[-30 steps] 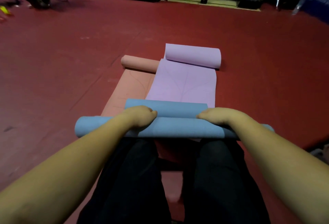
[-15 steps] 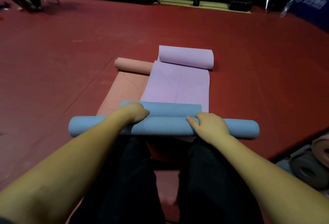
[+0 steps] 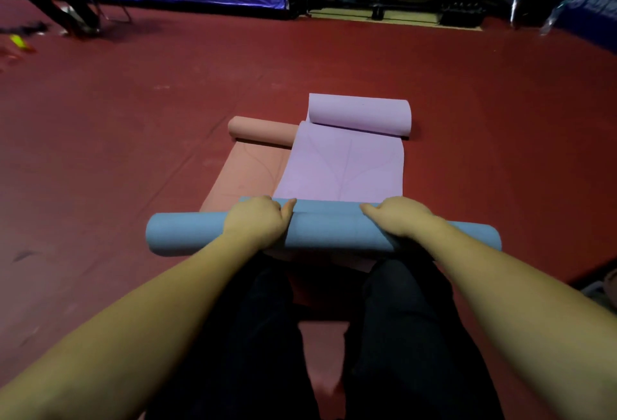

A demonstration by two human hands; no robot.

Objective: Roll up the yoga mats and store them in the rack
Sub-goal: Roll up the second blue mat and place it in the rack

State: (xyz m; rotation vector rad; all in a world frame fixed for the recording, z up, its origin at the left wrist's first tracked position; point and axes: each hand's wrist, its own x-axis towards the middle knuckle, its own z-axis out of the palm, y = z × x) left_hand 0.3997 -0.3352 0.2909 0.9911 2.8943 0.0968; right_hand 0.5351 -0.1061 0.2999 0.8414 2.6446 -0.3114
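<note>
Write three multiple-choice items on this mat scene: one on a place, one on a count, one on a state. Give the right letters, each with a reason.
1. Where does the purple mat's rolled end lie?
A. at its far end
B. under the hands
C. against the banner

2. How many mats show?
A. two
B. three
C. five

3. How is the blue mat?
A. flat
B. folded in half
C. almost fully rolled

Key: 1 A, the purple mat curls into a roll at its far end, beside the pink mat. 2 B, blue, purple and pink are in view. 3 C, the blue mat is a thick roll with only a short flat strip ahead, with the left hand and right hand on it.
</note>
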